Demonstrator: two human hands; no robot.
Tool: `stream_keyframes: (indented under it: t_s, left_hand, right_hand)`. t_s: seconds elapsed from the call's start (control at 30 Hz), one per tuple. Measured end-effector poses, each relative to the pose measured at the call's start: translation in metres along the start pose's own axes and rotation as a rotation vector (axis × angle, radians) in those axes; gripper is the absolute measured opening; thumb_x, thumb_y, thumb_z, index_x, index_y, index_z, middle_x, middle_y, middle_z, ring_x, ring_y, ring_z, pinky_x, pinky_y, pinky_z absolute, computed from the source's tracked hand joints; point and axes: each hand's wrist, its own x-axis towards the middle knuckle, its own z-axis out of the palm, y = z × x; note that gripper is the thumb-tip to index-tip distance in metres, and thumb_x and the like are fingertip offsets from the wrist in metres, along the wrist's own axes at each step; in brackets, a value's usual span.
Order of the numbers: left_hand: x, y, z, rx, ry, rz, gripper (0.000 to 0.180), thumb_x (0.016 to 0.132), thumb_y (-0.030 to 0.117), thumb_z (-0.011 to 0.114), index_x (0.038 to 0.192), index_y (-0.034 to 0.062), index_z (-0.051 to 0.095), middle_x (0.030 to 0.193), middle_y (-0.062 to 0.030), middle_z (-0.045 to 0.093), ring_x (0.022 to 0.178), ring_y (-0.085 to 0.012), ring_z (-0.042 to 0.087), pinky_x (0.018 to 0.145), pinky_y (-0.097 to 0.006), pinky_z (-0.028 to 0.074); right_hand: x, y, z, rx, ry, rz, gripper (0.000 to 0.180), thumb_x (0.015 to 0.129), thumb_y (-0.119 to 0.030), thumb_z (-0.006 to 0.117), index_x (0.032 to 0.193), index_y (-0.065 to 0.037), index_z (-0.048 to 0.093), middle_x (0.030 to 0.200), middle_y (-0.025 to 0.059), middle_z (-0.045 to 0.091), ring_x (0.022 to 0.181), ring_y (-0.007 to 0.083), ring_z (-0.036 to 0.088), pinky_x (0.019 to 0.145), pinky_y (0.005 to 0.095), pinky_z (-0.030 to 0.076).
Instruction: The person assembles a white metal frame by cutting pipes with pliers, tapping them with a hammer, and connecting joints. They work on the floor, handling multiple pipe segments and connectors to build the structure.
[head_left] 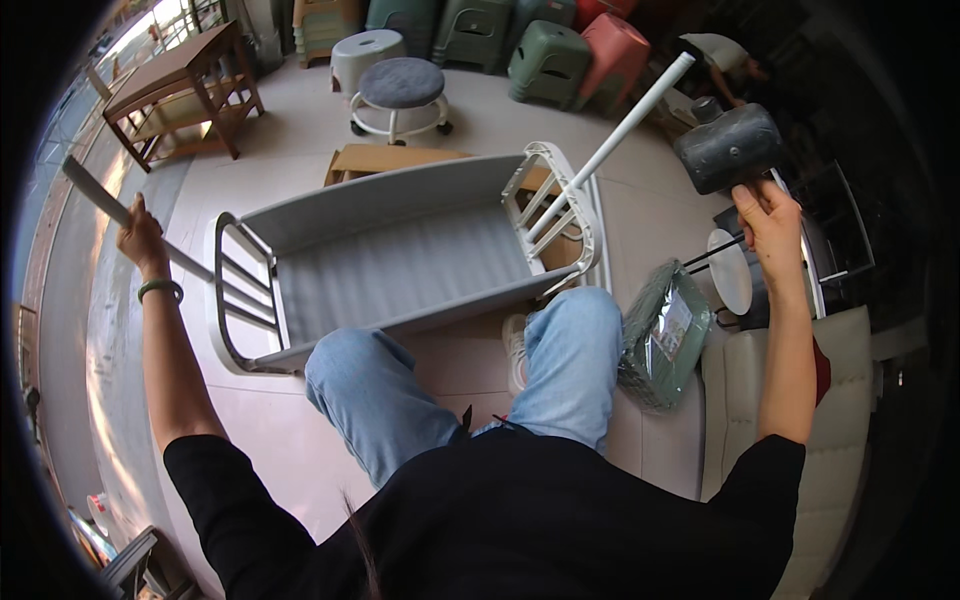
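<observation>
In front of my knees lies a grey rack part [400, 260], shaped like a trough with white slotted ends. My left hand [143, 238] is closed round a pale tube [188, 262] that sticks out from its left end. A second white tube [625, 130] slants up and away from the right end, with no hand on it. My right hand [772, 222] is raised at the right and closed on a black rubber mallet [728, 148]. The mallet's head is above my fingers, apart from the rack; its handle is mostly hidden.
Behind the rack are a flat cardboard piece [400, 158] and a round stool on casters [402, 85]. Plastic stools [550, 58] stand along the back, a wooden table [178, 80] at far left. A plastic-wrapped green package [665, 335] and cream padded seat [830, 400] are at my right.
</observation>
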Motion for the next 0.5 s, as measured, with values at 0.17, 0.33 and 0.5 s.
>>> stream_keyframes:
  t_s: [0.17,0.33,0.5]
  left_hand:
    - [-0.004,-0.019,-0.011,0.064,-0.017,0.04,0.038,0.09,0.021,0.067,0.059,0.0164,0.045,0.05,0.0062,0.037,0.042,-0.0036,0.034,0.04,-0.023,0.027]
    - [0.01,-0.024,-0.021,0.132,-0.014,-0.105,0.039,0.091,0.024,0.066,0.06,0.0164,0.043,0.052,0.0055,0.039,0.046,-0.0048,0.035,0.044,-0.024,0.029]
    - [0.007,-0.022,-0.022,0.158,-0.016,-0.106,0.038,0.09,0.024,0.067,0.061,0.0141,0.044,0.052,0.004,0.04,0.045,-0.0056,0.038,0.044,-0.024,0.033]
  right_hand:
    - [0.055,0.014,-0.039,-0.242,0.125,-0.229,0.03,0.086,-0.019,0.066,0.105,0.003,0.064,0.09,0.0088,0.069,0.085,0.0142,0.062,0.079,0.0276,0.047]
    - [0.163,-0.021,-0.063,-0.573,0.298,-0.202,0.041,0.086,-0.043,0.06,0.097,-0.003,0.065,0.089,0.0153,0.067,0.086,0.0326,0.064,0.077,0.0382,0.048]
    - [0.195,-0.038,-0.03,-0.801,0.294,-0.224,0.038,0.089,-0.04,0.058,0.103,-0.006,0.064,0.11,0.0187,0.065,0.108,0.0394,0.059,0.089,0.0473,0.047]
